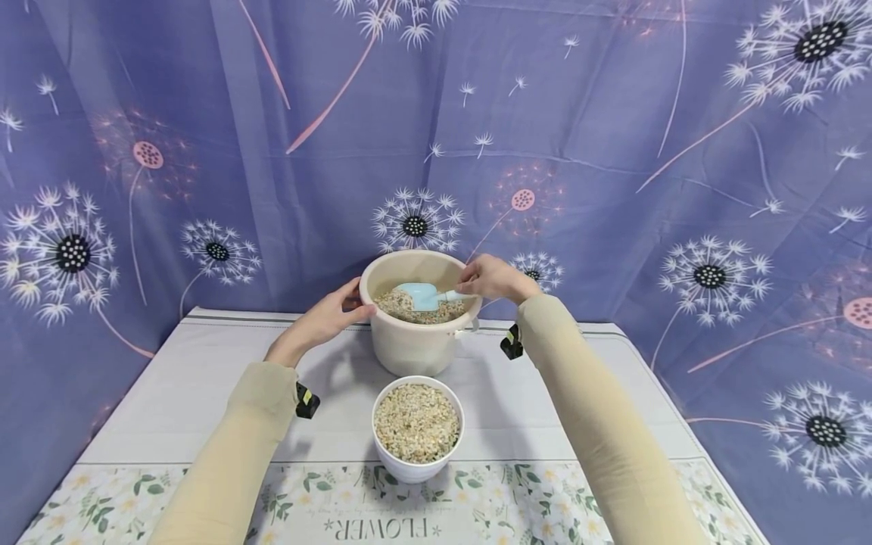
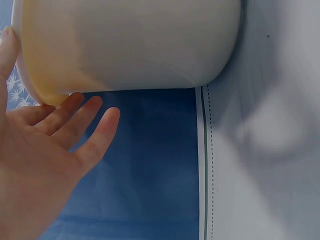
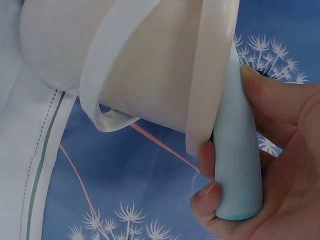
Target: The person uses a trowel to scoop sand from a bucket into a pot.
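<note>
A cream bucket (image 1: 409,350) stands at the back of the table with mixed grain (image 1: 436,314) inside. My right hand (image 1: 496,278) grips the handle of a light blue scoop (image 1: 421,295), whose blade reaches into the bucket with grain at its left end. In the right wrist view, fingers curl round the scoop handle (image 3: 237,160) beside the bucket rim. My left hand (image 1: 327,319) touches the bucket's left rim, thumb at the near side; in the left wrist view its fingers (image 2: 97,140) extend loosely along the bucket. In front of the bucket sits a white bowl (image 1: 409,471), heaped with grain.
A white table cover (image 1: 232,341) with a flower-print border (image 1: 300,492) lies under everything. A blue dandelion-patterned curtain (image 1: 327,189) hangs behind and at both sides. The bucket's white carrying handle (image 3: 102,75) hangs down on its right side.
</note>
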The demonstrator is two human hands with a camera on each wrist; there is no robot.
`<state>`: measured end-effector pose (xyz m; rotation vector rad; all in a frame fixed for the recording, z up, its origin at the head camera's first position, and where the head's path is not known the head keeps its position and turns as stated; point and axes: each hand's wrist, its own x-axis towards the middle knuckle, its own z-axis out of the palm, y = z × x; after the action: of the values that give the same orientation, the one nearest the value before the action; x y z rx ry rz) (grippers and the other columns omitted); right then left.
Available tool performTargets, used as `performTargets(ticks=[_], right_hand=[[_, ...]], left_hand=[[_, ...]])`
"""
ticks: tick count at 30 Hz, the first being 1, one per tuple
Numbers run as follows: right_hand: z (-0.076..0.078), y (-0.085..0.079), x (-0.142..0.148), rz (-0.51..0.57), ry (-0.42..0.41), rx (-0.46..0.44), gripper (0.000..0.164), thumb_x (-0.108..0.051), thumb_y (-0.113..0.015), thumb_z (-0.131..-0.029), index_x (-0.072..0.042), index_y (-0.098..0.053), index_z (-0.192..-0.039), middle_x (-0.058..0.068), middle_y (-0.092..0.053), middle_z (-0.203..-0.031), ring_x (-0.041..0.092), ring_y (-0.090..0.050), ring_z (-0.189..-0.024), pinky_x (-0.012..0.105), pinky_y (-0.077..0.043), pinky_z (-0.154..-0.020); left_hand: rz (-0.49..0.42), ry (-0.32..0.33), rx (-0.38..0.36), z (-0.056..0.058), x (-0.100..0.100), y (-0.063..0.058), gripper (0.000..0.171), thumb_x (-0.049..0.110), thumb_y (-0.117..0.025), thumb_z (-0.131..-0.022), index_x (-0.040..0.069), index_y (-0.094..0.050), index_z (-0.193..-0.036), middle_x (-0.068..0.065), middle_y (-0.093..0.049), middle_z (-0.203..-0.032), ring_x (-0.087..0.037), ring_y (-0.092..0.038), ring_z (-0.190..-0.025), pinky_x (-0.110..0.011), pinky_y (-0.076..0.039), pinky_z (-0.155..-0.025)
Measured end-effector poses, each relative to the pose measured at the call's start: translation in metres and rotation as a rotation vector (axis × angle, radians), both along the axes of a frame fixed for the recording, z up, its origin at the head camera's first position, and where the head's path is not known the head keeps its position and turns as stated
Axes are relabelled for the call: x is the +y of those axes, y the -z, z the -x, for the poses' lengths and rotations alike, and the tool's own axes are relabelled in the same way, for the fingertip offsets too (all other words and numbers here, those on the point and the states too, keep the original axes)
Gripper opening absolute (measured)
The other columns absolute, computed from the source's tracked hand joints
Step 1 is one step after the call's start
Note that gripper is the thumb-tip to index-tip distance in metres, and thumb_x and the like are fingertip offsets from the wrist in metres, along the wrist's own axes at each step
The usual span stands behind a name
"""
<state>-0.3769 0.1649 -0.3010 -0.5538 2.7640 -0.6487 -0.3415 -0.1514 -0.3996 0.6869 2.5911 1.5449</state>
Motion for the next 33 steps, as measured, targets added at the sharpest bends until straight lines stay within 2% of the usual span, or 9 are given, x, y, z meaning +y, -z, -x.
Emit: performTargets(ticks=[7, 10, 14, 19, 23, 26, 30, 33], right_hand=[[-0.004, 0.003, 0.004, 0.126, 0.063, -0.022, 0.020, -0.016, -0.066, -0.094, -0.002, -0.072, -0.107, 0.014, -0.070, -0.101, 0.023, -0.064, -0.085, 0.033, -0.053, -0.078], [-0.007, 0.004, 0.005, 0.169, 0.091, -0.032, 0.020, -0.017, -0.066, -0.094, -0.002, -0.071, -0.107, 0.015, -0.070, -0.100, 0.023, -0.064, -0.082, 0.032, -0.053, -0.075], [-0.012, 0.003, 0.005, 0.204, 0.127, -0.040, 0.025, -0.018, -0.066, -0.094, -0.002, -0.069, -0.113, 0.013, -0.069, -0.102, 0.026, -0.066, -0.087, 0.032, -0.054, -0.077], [-0.021, -0.004, 0.009, 0.235, 0.159, -0.051, 0.026, -0.019, -0.066, -0.095, -0.003, -0.069, -0.116, 0.013, -0.068, -0.104, 0.029, -0.064, -0.095, 0.037, -0.052, -0.085], [-0.032, -0.010, 0.015, 0.213, 0.166, -0.033, 0.021, -0.021, -0.065, -0.096, -0.007, -0.072, -0.110, 0.010, -0.069, -0.102, 0.026, -0.061, -0.095, 0.042, -0.048, -0.090], [-0.041, -0.013, 0.021, 0.175, 0.158, 0.003, 0.020, -0.022, -0.065, -0.096, -0.007, -0.073, -0.107, 0.009, -0.069, -0.098, 0.025, -0.060, -0.091, 0.042, -0.049, -0.086], [-0.059, -0.016, 0.028, 0.153, 0.125, 0.062, 0.018, -0.021, -0.065, -0.095, -0.007, -0.074, -0.103, 0.005, -0.069, -0.088, 0.021, -0.059, -0.080, 0.035, -0.050, -0.074], [-0.073, -0.017, 0.034, 0.155, 0.079, 0.116, 0.015, -0.018, -0.065, -0.095, -0.007, -0.075, -0.099, 0.004, -0.065, -0.078, 0.017, -0.053, -0.068, 0.031, -0.046, -0.062]], left_hand=[[0.009, -0.008, -0.024, 0.001, 0.001, -0.003, 0.075, 0.029, -0.064, -0.097, 0.006, -0.023, -0.155, -0.024, -0.051, -0.135, -0.037, -0.049, -0.124, -0.050, -0.043, -0.101], [-0.009, 0.002, -0.042, 0.001, 0.002, -0.003, 0.074, 0.023, -0.063, -0.098, 0.003, -0.021, -0.155, -0.029, -0.047, -0.138, -0.041, -0.047, -0.126, -0.053, -0.041, -0.102], [-0.028, 0.004, -0.058, 0.000, 0.003, -0.004, 0.074, 0.023, -0.063, -0.098, 0.001, -0.021, -0.155, -0.029, -0.045, -0.139, -0.042, -0.046, -0.126, -0.054, -0.041, -0.103], [-0.013, -0.022, -0.048, -0.006, -0.001, -0.001, 0.076, 0.033, -0.063, -0.097, 0.007, -0.023, -0.155, -0.022, -0.049, -0.138, -0.037, -0.048, -0.126, -0.051, -0.042, -0.102], [-0.004, -0.048, -0.083, -0.014, -0.006, 0.004, 0.081, 0.042, -0.062, -0.096, 0.008, -0.019, -0.157, -0.019, -0.044, -0.143, -0.036, -0.045, -0.129, -0.051, -0.042, -0.103], [-0.001, -0.054, -0.107, -0.024, -0.008, 0.008, 0.083, 0.043, -0.060, -0.096, 0.007, -0.017, -0.157, -0.020, -0.039, -0.148, -0.036, -0.043, -0.132, -0.051, -0.039, -0.105], [-0.007, -0.041, -0.099, -0.039, -0.012, 0.015, 0.078, 0.041, -0.061, -0.097, 0.005, -0.022, -0.155, -0.022, -0.036, -0.150, -0.038, -0.041, -0.133, -0.052, -0.038, -0.106], [-0.010, -0.015, -0.075, -0.053, -0.015, 0.020, 0.072, 0.036, -0.061, -0.098, 0.003, -0.028, -0.153, -0.024, -0.037, -0.149, -0.040, -0.043, -0.131, -0.052, -0.040, -0.104]])
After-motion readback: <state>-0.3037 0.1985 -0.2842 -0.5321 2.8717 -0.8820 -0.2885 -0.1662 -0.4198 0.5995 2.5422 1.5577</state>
